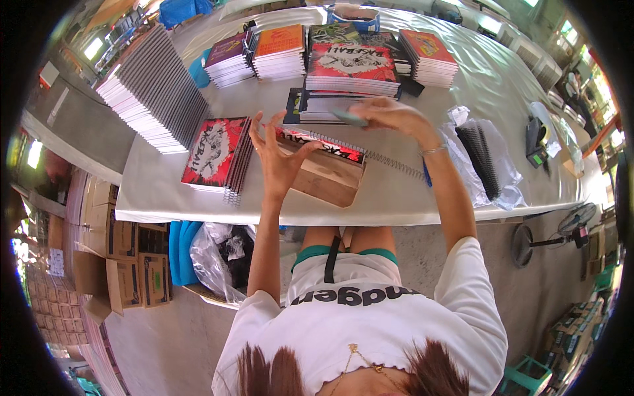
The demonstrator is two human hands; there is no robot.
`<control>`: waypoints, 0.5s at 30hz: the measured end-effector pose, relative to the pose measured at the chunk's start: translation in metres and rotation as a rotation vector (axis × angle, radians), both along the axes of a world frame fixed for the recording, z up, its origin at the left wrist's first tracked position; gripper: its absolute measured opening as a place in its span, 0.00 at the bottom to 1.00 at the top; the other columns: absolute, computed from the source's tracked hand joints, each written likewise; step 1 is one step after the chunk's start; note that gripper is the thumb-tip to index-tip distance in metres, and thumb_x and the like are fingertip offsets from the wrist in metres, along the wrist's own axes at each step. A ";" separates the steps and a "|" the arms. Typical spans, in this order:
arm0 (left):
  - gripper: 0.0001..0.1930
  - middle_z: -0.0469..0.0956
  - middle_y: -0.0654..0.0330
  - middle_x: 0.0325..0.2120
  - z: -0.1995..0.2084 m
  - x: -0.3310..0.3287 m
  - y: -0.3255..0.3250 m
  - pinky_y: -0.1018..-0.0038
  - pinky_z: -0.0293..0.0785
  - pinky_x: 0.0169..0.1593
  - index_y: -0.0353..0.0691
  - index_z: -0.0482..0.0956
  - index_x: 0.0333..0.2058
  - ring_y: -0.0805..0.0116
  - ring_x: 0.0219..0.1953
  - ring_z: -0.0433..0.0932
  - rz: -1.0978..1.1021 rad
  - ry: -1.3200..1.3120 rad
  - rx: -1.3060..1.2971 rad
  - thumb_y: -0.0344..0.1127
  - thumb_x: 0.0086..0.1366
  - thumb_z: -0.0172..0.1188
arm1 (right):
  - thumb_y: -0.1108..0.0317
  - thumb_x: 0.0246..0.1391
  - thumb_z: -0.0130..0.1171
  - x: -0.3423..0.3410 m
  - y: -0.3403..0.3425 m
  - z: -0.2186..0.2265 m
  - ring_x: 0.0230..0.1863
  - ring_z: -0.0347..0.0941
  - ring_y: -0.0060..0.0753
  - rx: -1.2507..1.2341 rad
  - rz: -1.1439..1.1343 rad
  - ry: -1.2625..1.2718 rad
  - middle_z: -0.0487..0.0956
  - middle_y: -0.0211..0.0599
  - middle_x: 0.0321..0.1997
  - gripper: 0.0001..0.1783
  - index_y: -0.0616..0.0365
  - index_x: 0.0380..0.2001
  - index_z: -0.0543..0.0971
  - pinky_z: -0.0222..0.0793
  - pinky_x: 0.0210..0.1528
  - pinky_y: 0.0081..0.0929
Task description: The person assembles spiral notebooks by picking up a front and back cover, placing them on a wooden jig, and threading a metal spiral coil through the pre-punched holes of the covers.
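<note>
A notebook with a red, black and white cover [343, 151] leans on a wooden block [330, 177] at the table's front edge. A dark wire spiral coil [396, 163] runs along its upper edge and sticks out to the right. My left hand [277, 162] is at the notebook's left end, thumb and fingers spread apart, the thumb over the cover. My right hand [389, 115], smeared by motion, is raised above the coil. Its closed fingers hold a small flat grey-green object [350, 118] whose kind I cannot make out.
Finished spiral notebooks [214, 153] lie left of the block, beside a tall notebook stack [155, 92]. More stacks [353, 69] stand behind. To the right are black coils [479, 158] on plastic wrap and a tape dispenser [536, 142]. A blue stick-like thing [427, 173] lies near the coil's end.
</note>
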State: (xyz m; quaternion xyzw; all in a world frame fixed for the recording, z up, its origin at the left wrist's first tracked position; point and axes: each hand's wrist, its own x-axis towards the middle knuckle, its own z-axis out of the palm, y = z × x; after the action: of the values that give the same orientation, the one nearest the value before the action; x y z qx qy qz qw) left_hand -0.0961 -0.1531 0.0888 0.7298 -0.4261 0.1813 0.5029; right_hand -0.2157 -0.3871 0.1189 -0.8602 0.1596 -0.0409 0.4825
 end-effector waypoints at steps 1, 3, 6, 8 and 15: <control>0.41 0.64 0.51 0.53 -0.012 0.013 0.004 0.55 0.60 0.61 0.43 0.67 0.56 0.50 0.61 0.58 -0.022 -0.031 -0.033 0.43 0.43 0.78 | 0.36 0.46 0.63 0.001 0.013 0.009 0.42 0.77 0.33 0.596 0.009 -0.259 0.81 0.39 0.39 0.35 0.54 0.46 0.81 0.74 0.41 0.32; 0.43 0.64 0.51 0.53 -0.020 0.021 0.005 0.57 0.60 0.61 0.41 0.66 0.57 0.51 0.60 0.59 -0.051 -0.058 -0.059 0.43 0.44 0.78 | 0.33 0.44 0.63 0.002 0.026 0.025 0.42 0.77 0.32 0.494 0.210 -0.242 0.81 0.39 0.41 0.38 0.52 0.48 0.80 0.74 0.42 0.29; 0.44 0.65 0.52 0.51 -0.017 0.019 -0.001 0.62 0.59 0.60 0.38 0.63 0.59 0.56 0.57 0.62 -0.185 0.187 -0.063 0.42 0.45 0.77 | 0.48 0.54 0.62 0.015 0.020 0.027 0.44 0.73 0.24 -0.538 0.221 0.450 0.79 0.33 0.45 0.27 0.58 0.49 0.78 0.71 0.43 0.20; 0.45 0.65 0.52 0.53 -0.017 0.018 -0.001 0.62 0.63 0.56 0.38 0.64 0.58 0.54 0.53 0.64 -0.134 0.194 -0.081 0.44 0.42 0.78 | 0.47 0.54 0.62 0.008 0.011 0.027 0.43 0.73 0.23 -0.445 0.106 0.390 0.79 0.30 0.44 0.28 0.58 0.49 0.79 0.70 0.42 0.19; 0.46 0.66 0.51 0.50 -0.021 0.022 0.001 0.63 0.63 0.56 0.38 0.64 0.58 0.55 0.52 0.64 -0.174 0.201 -0.087 0.44 0.42 0.79 | 0.40 0.53 0.60 0.015 0.034 0.038 0.43 0.72 0.24 0.163 0.301 0.060 0.78 0.31 0.45 0.33 0.59 0.47 0.79 0.70 0.44 0.22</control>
State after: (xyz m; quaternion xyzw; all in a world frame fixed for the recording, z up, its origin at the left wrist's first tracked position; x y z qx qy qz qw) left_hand -0.0738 -0.1524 0.0679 0.6819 -0.4269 0.0813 0.5883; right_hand -0.2008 -0.3528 0.1569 -0.8332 0.0463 0.0705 0.5465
